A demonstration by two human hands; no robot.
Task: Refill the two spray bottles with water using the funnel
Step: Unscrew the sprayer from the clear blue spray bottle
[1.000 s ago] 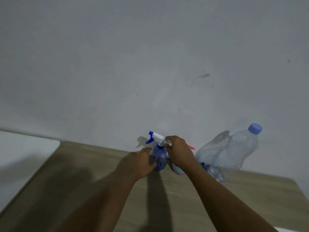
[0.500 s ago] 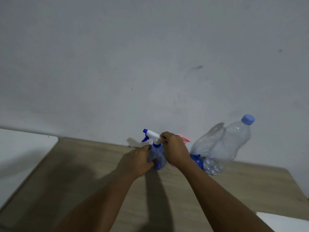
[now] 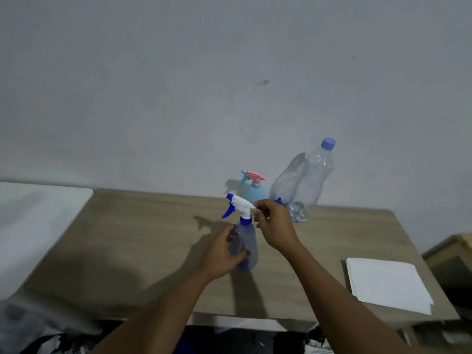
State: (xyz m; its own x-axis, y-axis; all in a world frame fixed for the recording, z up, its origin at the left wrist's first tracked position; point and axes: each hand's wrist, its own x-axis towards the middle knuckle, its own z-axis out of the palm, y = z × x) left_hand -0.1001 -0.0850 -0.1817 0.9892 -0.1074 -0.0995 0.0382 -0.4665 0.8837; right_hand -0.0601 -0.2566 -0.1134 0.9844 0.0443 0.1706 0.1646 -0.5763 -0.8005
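Your left hand [image 3: 219,254] grips the blue spray bottle [image 3: 244,242] on the worktop [image 3: 153,238] and your right hand [image 3: 274,226] pinches its trigger head [image 3: 240,203], while the pale spray bottle [image 3: 253,192] behind stands capped, so likely 0 of 2 are refilled.

The blue spray bottle [image 3: 244,247], gripped by the left hand [image 3: 221,254], came away from the wall toward the frame's centre, and the right hand [image 3: 274,226] went with it at its white head. That uncovered the pale blue spray bottle [image 3: 252,191] behind. A white sheet [image 3: 388,283] entered view at lower right.
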